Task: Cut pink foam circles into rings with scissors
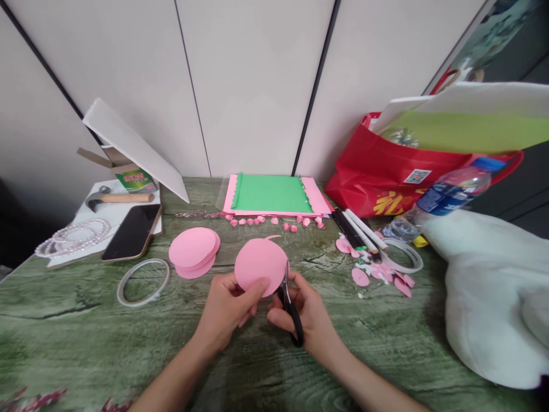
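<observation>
My left hand [231, 306] pinches the lower edge of a pink paper circle [259, 263], its thumb on top of the sheet. A thin strip of the same paper curls off the circle's top edge. In my right hand [306, 312] is a pair of scissors with black handles [295, 320], its blades lying along the right edge of the circle. Left of my hands rests a stack of cut pink paper circles [193, 249]. Beyond the held circle, small pink rolled paper pieces [257, 220] form a row in front of a green sheet [272, 193] on pink paper.
On the left are a tape roll [143, 282], a phone [132, 232], a bead string [77, 236] and a hammer [118, 198]. Pens [362, 229], pink scraps [380, 272], another tape roll [414, 264], a bottle [454, 191], a red bag [364, 171] and a white plush shape [489, 297] occupy the right.
</observation>
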`<state>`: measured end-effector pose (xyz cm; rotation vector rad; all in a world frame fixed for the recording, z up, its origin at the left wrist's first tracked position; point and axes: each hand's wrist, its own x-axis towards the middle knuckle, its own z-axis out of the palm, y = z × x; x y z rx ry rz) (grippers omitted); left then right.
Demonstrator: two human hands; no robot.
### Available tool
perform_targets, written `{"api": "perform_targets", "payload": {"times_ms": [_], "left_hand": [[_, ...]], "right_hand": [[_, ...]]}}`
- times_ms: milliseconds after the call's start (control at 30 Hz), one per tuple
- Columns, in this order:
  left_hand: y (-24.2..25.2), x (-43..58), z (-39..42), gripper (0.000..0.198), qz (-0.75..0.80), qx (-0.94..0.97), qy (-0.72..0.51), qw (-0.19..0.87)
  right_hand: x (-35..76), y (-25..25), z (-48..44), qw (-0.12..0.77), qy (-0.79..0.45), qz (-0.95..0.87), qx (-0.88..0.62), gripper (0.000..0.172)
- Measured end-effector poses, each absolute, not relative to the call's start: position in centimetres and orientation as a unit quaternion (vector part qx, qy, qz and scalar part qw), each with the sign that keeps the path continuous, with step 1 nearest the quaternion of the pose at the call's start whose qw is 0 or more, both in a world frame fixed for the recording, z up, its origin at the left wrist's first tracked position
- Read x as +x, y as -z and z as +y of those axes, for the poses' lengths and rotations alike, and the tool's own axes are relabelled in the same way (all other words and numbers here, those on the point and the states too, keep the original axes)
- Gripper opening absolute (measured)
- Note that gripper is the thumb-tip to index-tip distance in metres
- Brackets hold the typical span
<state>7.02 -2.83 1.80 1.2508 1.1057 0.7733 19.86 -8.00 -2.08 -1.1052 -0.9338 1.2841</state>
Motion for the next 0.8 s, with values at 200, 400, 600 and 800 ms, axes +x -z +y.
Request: {"api": "perform_targets", "payload": {"times_ms": [200, 400, 600, 800], "left_hand": [[-1.55, 6.9, -2.69, 0.035, 0.471, 0.548, -0.341, 0.601], [-1.77, 6.91, -2.8, 0.035, 0.447, 0.531, -0.349, 0.63], [-1.69, 6.96, -2.84, 0.037, 0.43, 0.514, -0.342, 0.659], [-1.74, 6.93, -2.8, 0.038, 0.459, 0.53, -0.352, 0.62]], "right_hand": [[19.89, 1.62, -7.94, 0.562, -0.557, -0.383, -0.477, 0.056], [19.92, 1.85, -7.95, 0.565, -0.556, -0.374, -0.481, 0.055], [19.68, 1.83, -8.03, 0.545, -0.548, -0.38, -0.507, 0.057], [19.6, 2.06, -8.1, 0.564, -0.555, -0.367, -0.489, 0.057]]}}
